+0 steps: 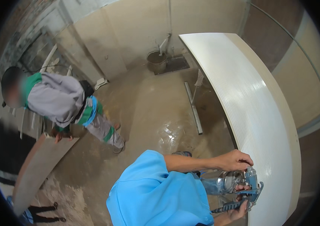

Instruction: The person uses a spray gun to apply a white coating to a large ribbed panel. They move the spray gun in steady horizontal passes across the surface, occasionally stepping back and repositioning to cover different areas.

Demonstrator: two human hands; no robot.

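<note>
At the near left edge of a long, ribbed white panel, I have both hands on a blue-grey metal tool with a dark ribbed handle. Its exact kind I cannot make out. My left hand reaches across from the blue sleeve, its bent fingers closed on the tool's far end. Lower down, my right hand is closed about the near part by the handle. A clear, shiny rounded thing sits left of the tool. Some fingertips show behind the tool; whose they are is unclear.
To the left a person in grey and green holds a brown board; another person's legs show at lower left. A bucket stands by the far wall. A metal stand foot rests on the wet floor.
</note>
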